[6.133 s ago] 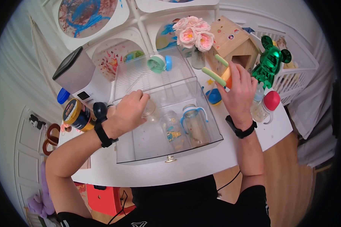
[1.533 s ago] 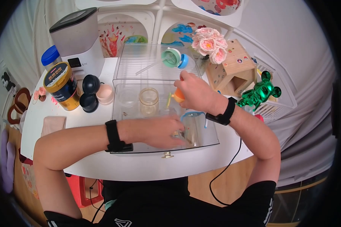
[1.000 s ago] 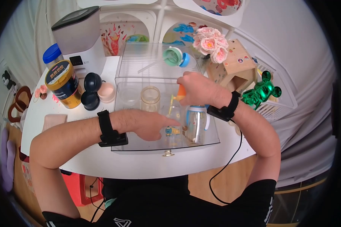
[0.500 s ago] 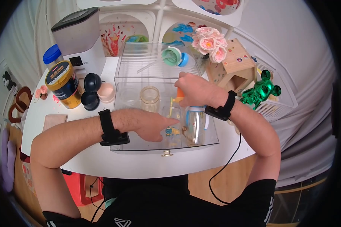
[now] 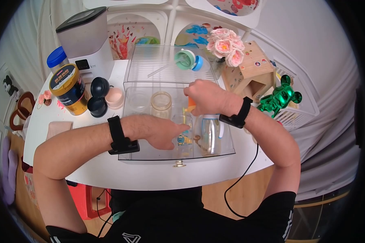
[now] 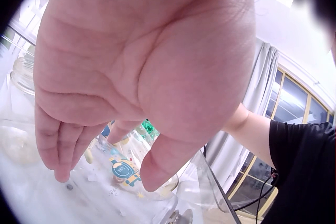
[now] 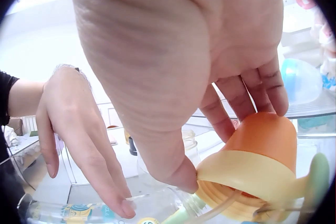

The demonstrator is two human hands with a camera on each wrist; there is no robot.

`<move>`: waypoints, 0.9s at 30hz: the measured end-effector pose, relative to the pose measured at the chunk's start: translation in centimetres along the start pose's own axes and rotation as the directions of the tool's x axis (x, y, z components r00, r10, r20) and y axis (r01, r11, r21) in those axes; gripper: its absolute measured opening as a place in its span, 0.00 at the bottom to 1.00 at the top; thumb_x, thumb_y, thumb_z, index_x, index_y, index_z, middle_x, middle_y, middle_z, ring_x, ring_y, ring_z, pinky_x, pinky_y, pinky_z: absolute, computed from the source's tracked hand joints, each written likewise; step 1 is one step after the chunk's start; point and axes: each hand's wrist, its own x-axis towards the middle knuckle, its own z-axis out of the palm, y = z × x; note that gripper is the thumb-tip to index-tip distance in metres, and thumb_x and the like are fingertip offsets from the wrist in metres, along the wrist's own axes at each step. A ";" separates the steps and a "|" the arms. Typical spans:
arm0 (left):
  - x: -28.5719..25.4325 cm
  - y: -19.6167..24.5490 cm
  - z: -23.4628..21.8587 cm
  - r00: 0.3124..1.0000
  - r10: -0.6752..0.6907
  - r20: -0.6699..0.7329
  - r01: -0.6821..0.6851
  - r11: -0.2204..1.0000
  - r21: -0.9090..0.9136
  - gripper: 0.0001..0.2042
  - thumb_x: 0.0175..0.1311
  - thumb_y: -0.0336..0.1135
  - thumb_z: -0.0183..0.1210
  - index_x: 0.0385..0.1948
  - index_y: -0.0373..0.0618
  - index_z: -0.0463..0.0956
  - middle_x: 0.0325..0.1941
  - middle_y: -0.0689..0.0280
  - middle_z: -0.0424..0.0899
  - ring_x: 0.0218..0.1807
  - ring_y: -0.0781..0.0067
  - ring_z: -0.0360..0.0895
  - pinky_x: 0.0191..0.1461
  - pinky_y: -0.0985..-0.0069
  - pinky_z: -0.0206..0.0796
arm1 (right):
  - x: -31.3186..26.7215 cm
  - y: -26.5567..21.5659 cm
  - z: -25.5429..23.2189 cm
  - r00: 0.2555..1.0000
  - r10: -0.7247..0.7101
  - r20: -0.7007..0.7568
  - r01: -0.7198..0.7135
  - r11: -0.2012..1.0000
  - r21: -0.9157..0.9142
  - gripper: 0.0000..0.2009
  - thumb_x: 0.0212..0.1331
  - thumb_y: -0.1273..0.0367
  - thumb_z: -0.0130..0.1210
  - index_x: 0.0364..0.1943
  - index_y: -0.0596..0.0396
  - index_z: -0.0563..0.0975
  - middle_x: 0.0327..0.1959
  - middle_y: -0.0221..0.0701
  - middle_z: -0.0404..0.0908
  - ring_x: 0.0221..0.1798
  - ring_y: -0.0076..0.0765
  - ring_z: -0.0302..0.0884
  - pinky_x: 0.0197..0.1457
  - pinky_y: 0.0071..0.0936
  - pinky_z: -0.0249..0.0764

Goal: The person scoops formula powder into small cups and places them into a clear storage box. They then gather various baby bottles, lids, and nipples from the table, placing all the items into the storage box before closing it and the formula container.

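My right hand [image 5: 210,97] holds an orange bottle lid [image 7: 265,140] with a yellow collar, a green handle and a straw hanging below. It is over the neck end of a clear baby bottle [image 5: 184,140] printed with a cartoon. That bottle lies in a transparent box [image 5: 207,157]. My left hand [image 5: 156,130] reaches over the same bottle, its index finger straight and fingertip right at the bottle's side. In the left wrist view the thumb overlaps the bottle's print. Beside it is another bottle [image 5: 210,137] with a pale blue rim and handle.
A clear open jar [image 5: 160,109] is in the box's left part. Green and blue bottle tops [image 5: 184,59] rest on the ribbed clear panel behind. Left are a milk-powder tub [image 5: 69,89] and black cups [image 5: 98,106]; right, a wooden house [image 5: 251,73] and green bear figure [image 5: 280,97].
My right hand has carried the lid from beside the wooden house down into the box. My left hand has left the jar for the printed bottle. In the last half second both have barely moved.
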 end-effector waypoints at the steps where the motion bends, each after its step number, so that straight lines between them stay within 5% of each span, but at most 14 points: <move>1: 0.1 0.0 0.0 1.000 0.002 0.002 -0.002 1.000 0.004 0.42 0.73 0.37 0.61 0.84 0.46 0.46 0.56 0.45 0.87 0.57 0.48 0.87 0.66 0.56 0.77 | 0.0 0.0 0.0 1.000 0.004 0.007 -0.004 1.000 -0.005 0.23 0.38 0.66 0.76 0.41 0.62 0.84 0.36 0.47 0.87 0.45 0.57 0.88 0.50 0.47 0.85; 6: 0.1 -0.1 0.2 0.999 0.005 -0.034 -0.005 1.000 -0.015 0.39 0.71 0.36 0.62 0.81 0.42 0.52 0.53 0.45 0.87 0.57 0.47 0.86 0.64 0.56 0.77 | -0.3 -0.2 0.1 0.999 -0.014 -0.039 0.012 0.999 -0.030 0.24 0.38 0.66 0.76 0.44 0.60 0.85 0.38 0.43 0.86 0.44 0.57 0.87 0.50 0.47 0.84; 10: 1.1 -1.2 0.9 0.959 -0.090 -0.267 0.056 0.989 -0.135 0.28 0.68 0.35 0.64 0.67 0.35 0.66 0.49 0.44 0.87 0.56 0.44 0.86 0.62 0.55 0.77 | -1.5 -0.4 0.5 0.986 -0.090 -0.143 0.079 0.993 -0.083 0.28 0.40 0.66 0.76 0.51 0.57 0.83 0.43 0.40 0.82 0.44 0.55 0.84 0.49 0.45 0.82; 12: 1.4 -1.7 0.9 0.886 -0.120 -0.448 0.049 0.985 -0.167 0.23 0.67 0.35 0.65 0.60 0.33 0.71 0.47 0.44 0.87 0.56 0.42 0.85 0.61 0.55 0.77 | -2.0 -0.2 0.8 0.978 -0.107 -0.176 0.098 0.993 -0.060 0.32 0.42 0.67 0.76 0.57 0.55 0.80 0.45 0.40 0.79 0.44 0.54 0.83 0.49 0.44 0.81; 15: 1.8 -1.6 -0.2 0.773 -0.166 -0.612 0.030 0.973 -0.227 0.26 0.66 0.37 0.66 0.61 0.31 0.72 0.49 0.44 0.87 0.54 0.43 0.86 0.59 0.55 0.77 | -3.1 -0.7 0.1 0.958 -0.100 -0.268 0.098 0.995 -0.022 0.36 0.42 0.67 0.77 0.61 0.55 0.76 0.46 0.41 0.79 0.44 0.51 0.84 0.49 0.43 0.80; 18: 3.9 -2.6 0.3 0.507 -0.024 -0.862 -0.143 0.983 -0.111 0.21 0.64 0.40 0.68 0.48 0.30 0.77 0.46 0.43 0.87 0.54 0.41 0.86 0.57 0.53 0.79 | -3.9 -0.9 -0.6 0.961 -0.014 -0.277 0.036 0.997 0.074 0.44 0.43 0.68 0.77 0.71 0.53 0.69 0.48 0.42 0.79 0.46 0.54 0.83 0.50 0.45 0.81; 21: 3.7 -1.7 -1.4 0.729 -0.175 -0.662 -0.060 0.947 -0.316 0.37 0.66 0.45 0.71 0.69 0.27 0.68 0.55 0.44 0.87 0.56 0.51 0.87 0.61 0.62 0.78 | -4.6 -0.4 -1.1 0.926 -0.008 -0.376 0.108 0.964 0.244 0.46 0.45 0.69 0.77 0.74 0.52 0.68 0.50 0.44 0.79 0.49 0.58 0.83 0.54 0.47 0.81; 24: 3.7 -2.5 -3.7 0.906 -0.056 -0.419 -0.142 0.894 -0.426 0.38 0.68 0.49 0.71 0.69 0.28 0.69 0.58 0.47 0.86 0.59 0.61 0.86 0.66 0.68 0.75 | -5.3 0.1 -1.3 0.904 -0.032 -0.426 0.177 0.936 0.305 0.46 0.47 0.69 0.77 0.75 0.52 0.66 0.54 0.45 0.78 0.54 0.58 0.82 0.58 0.46 0.81; 27: 4.5 -3.0 -3.7 0.871 -0.058 -0.487 -0.343 0.639 -0.689 0.35 0.70 0.49 0.70 0.69 0.32 0.71 0.58 0.54 0.87 0.59 0.70 0.84 0.65 0.71 0.74 | -5.9 0.4 -0.8 0.902 -0.010 -0.432 0.181 0.917 0.356 0.46 0.47 0.69 0.76 0.75 0.52 0.66 0.55 0.44 0.78 0.58 0.57 0.80 0.61 0.45 0.81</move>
